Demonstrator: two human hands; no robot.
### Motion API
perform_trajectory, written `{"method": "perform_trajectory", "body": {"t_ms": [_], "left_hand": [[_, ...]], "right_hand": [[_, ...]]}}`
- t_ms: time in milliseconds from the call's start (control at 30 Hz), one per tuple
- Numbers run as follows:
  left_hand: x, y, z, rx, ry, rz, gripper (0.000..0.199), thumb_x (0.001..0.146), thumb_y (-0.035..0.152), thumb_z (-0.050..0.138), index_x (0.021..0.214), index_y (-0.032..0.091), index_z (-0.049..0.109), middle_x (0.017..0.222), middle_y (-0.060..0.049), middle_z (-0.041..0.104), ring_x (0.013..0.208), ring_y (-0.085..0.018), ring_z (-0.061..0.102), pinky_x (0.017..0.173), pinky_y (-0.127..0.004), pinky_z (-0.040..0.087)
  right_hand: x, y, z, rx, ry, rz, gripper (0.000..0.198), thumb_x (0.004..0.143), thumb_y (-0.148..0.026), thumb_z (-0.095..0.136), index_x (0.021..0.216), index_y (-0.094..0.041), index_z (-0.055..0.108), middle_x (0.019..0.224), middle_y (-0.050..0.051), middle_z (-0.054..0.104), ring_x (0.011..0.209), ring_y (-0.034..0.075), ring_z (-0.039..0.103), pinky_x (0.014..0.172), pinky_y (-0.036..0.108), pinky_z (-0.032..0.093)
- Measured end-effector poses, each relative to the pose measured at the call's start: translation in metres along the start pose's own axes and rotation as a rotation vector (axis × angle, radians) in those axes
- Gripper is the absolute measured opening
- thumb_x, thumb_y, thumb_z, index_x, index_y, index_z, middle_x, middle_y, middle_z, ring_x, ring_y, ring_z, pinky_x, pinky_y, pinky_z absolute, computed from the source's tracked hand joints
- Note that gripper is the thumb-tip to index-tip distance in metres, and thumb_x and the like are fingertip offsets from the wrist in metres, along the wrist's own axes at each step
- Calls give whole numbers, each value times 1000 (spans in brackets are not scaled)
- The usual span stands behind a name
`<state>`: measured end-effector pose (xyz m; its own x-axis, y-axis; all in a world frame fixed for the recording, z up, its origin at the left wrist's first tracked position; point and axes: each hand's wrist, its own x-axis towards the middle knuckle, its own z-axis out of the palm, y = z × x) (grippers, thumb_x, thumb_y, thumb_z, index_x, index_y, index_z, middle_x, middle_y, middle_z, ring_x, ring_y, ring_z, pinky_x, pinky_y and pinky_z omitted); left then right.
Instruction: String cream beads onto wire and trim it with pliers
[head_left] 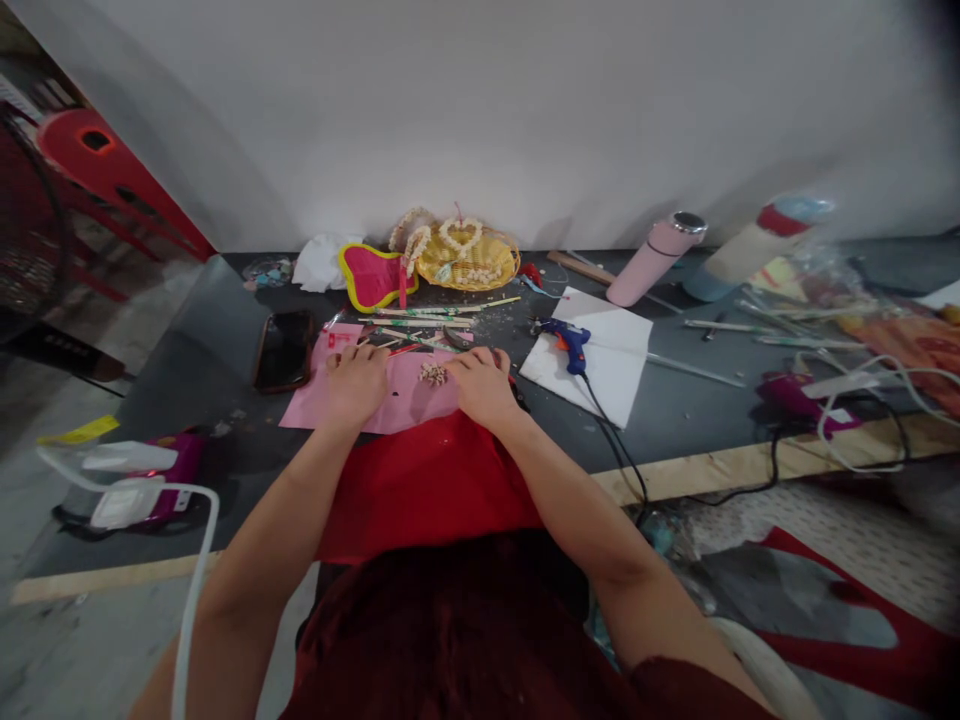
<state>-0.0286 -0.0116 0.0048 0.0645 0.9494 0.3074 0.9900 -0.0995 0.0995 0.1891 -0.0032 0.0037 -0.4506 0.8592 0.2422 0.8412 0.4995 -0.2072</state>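
My left hand (358,380) rests on the left part of a pink sheet (405,395), with its fingers spread and slightly bent. At the right side of the sheet lies my right hand (481,385), fingers apart, thumb side towards a small pile of pale beads or shells (433,374). Neither hand visibly holds anything; some of the right fingertips are hard to make out. Red cloth (431,485) covers the lap below the sheet. Just beyond my hands are several thin green-and-white wrapped sticks (424,322).
A phone (283,350) lies left. Behind sit a wicker basket (510,262) with a beaded heart (460,237) and a yellow-edged pink piece (367,280). Right are a blue glue gun (568,340) on a white board (619,385), a pink bottle (652,262) and cables (611,420).
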Motion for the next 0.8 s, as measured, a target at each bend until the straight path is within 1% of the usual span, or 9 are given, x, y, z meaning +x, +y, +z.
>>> {"method": "perform_trajectory", "body": {"t_ms": [100,233,333,433,567,667,800], "left_hand": [[0,-2,3,48,-9,7,31,89,23,37,108,22,62,107,-13,65,105,-34,54,89,-53,36],[1,-6,7,72,7,13,34,89,22,36,112,22,61,108,-13,64,106,-33,54,89,-52,37],[3,-11,8,60,39,6,37,88,18,35,115,22,60,111,-15,63,107,-34,53,88,-51,38],[6,-15,5,57,65,-37,37,87,17,36,114,22,62,117,-15,61,110,-36,51,87,-51,39],[10,-20,1,88,40,-94,37,90,20,33,112,19,63,114,-17,63,110,-37,51,85,-53,39],[11,-23,1,86,24,-122,38,92,24,31,111,19,63,114,-16,64,109,-36,51,86,-52,39],[12,-24,1,45,-12,-161,37,93,26,32,108,18,64,112,-17,64,110,-36,50,88,-52,37]], "right_hand": [[1,2,0,14,-3,19,37,83,-11,48,112,-29,62,118,6,62,114,28,40,100,54,21],[2,3,1,25,2,25,31,87,-17,46,110,-29,63,117,5,62,114,28,41,98,53,23],[2,4,1,40,24,21,29,89,-19,45,109,-28,64,117,5,63,113,28,41,98,53,24],[2,5,1,62,36,20,28,90,-20,45,109,-27,64,116,5,63,113,28,42,97,51,27],[2,4,-1,107,57,9,27,90,-22,45,106,-27,66,114,4,65,110,26,44,93,47,33],[3,4,-2,137,84,-2,26,90,-22,46,106,-27,66,114,3,65,110,26,45,94,46,33],[4,4,-1,160,74,5,27,90,-21,46,107,-27,66,114,4,65,110,25,45,93,45,35]]}}
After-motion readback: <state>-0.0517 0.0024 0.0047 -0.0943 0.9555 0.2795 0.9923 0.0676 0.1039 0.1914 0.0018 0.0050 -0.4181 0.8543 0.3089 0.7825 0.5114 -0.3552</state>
